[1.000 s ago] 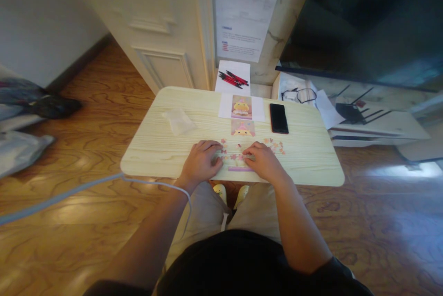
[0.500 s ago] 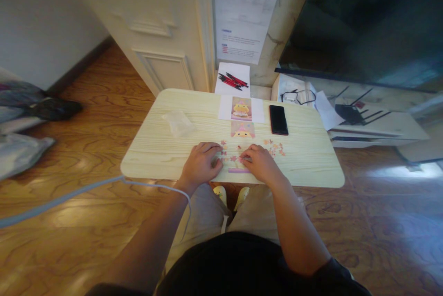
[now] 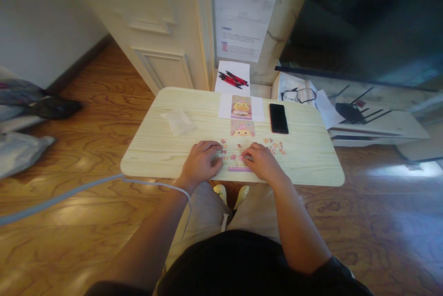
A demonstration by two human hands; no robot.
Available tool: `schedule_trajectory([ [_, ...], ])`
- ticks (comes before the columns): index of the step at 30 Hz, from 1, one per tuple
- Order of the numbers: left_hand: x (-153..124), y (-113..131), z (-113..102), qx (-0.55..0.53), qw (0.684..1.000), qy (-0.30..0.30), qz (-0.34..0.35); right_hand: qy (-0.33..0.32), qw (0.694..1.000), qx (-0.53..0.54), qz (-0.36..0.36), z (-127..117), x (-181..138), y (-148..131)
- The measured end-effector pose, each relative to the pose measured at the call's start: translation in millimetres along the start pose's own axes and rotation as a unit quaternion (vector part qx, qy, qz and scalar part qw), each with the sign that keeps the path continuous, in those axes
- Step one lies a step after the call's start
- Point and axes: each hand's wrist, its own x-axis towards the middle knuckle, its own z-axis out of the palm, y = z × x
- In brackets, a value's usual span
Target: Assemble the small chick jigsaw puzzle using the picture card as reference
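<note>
Head view: both hands press small, flat puzzle pieces (image 3: 237,157) on pale woodgrain table (image 3: 155,148).

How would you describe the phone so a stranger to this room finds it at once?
Start at the pale wooden table. The phone lies flat near its far edge, just right of the picture card. It is the only plain black slab among colourful paper.

The counter (image 3: 159,148) is pale wood with fine grain. The puzzle pieces (image 3: 273,146) are pink and orange, the phone (image 3: 278,118) black, the pens (image 3: 233,79) red and black.
</note>
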Motion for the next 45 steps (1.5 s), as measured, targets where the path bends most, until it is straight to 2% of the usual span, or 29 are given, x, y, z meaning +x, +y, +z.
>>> schedule_trajectory([
  [21,0,0,0,0.004,1.000,0.004,0.005,0.012,1.000,0.004,0.018,-3,-5,10],
  [38,0,-1,0,-0.005,1.000,0.007,0.009,0.034,0.999,0.005,0.010,3,-3,-5],
  [45,1,-2,0,-0.005,1.000,0.005,0.009,0.058,0.998,-0.001,0.034,10,14,-8],
])
